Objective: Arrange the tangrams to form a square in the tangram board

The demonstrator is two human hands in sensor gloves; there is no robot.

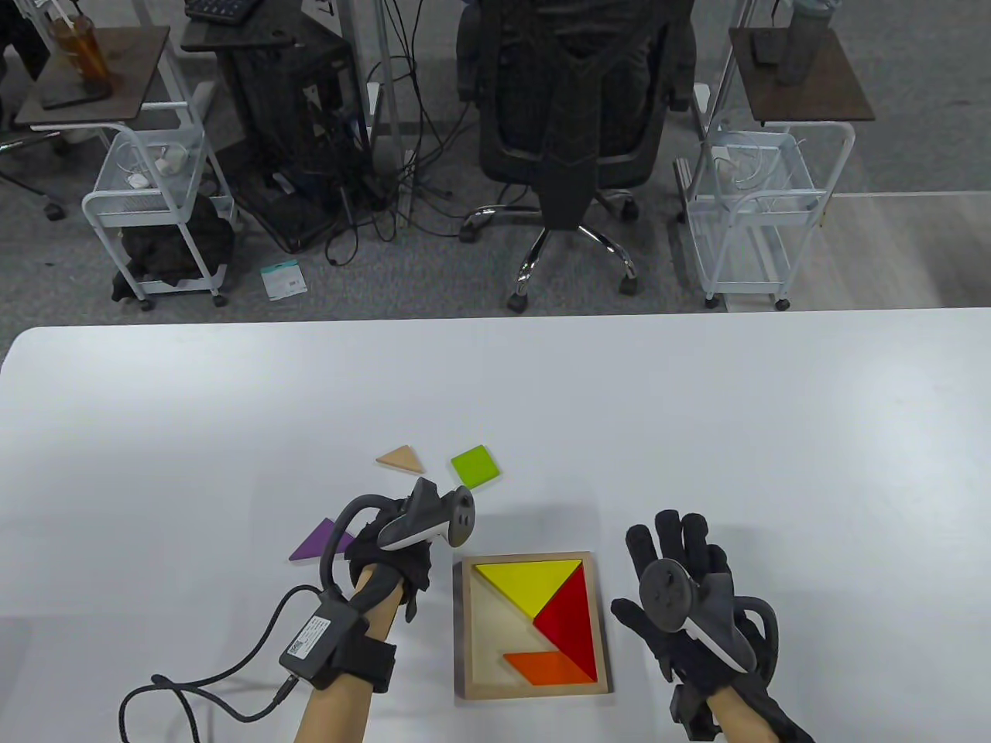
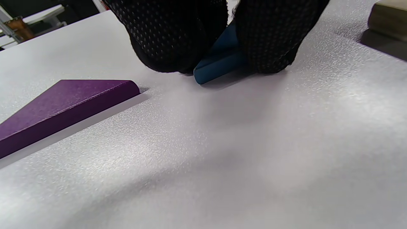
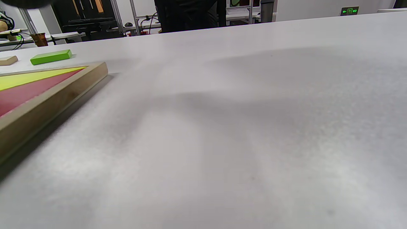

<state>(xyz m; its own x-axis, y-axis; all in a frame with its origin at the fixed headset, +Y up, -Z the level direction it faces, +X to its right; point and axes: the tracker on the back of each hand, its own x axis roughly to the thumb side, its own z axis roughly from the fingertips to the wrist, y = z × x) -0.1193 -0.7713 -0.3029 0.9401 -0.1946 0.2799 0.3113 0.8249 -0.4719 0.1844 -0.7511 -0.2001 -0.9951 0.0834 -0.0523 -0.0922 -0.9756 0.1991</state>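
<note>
The blue piece (image 2: pixel 219 60) sits on the table (image 1: pixel 155 418) just left of the wooden board (image 1: pixel 600 611), pinched between the gloved fingertips (image 2: pixel 267 41) of the left hand (image 1: pixel 387 549); one corner pokes out below the fingers, resting on or just off the surface. In the board, a yellow triangle (image 1: pixel 526 584) fills the far side, a red triangle (image 1: pixel 573 619) the right side, and an orange piece (image 1: pixel 546 667) lies along the near edge; the left part of the board is bare wood. Left of the board lies a purple triangle (image 1: pixel 317 542), close beside the left hand. Beyond the board, apart from it, are a green square (image 1: pixel 474 466) and a tan triangle (image 1: pixel 401 459). The right hand (image 1: pixel 681 596) rests just right of the board, fingers spread flat, holding nothing.

The step looks like picking up the blue piece for the board. To do it well, grip it by opposite edges, lift clear of the rim, turn it to match the gap, then lower it flat.
</note>
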